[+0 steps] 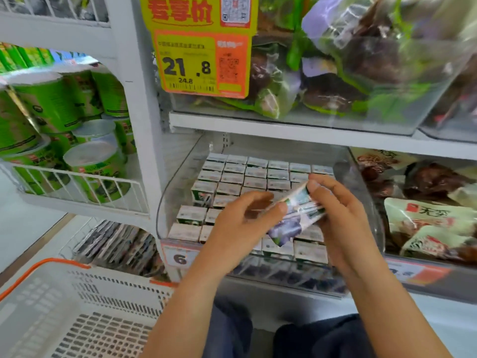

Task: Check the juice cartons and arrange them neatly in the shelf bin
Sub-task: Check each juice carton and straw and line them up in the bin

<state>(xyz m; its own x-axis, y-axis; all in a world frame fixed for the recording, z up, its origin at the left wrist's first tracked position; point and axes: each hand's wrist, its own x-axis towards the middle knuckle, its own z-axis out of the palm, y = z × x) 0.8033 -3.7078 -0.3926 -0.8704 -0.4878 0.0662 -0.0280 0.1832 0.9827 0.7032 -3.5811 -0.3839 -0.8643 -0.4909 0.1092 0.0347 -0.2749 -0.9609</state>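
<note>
Carton (296,215): held tilted above the bin's front rows, at 6 o'clock from the packed cartons (247,174).
Right hand (343,218): fingers curled round the carton's upper end.
Left hand (240,223): fingertips pinch its near edge.
Handling: likely light, stiff-walled, smooth-coated; best gripped across the flat faces, since corners would dent.
Clearances: clear shelf bin (178,184) walls stand at 9 and 3 o'clock; the shelf edge (284,130) sits at 12, leaving modest headroom.

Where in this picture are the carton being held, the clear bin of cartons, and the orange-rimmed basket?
held carton (289,223), head view, on its purple printed side.
clear bin (178,182), head view, on its left wall.
basket (64,262), head view, on its orange rim.
</note>
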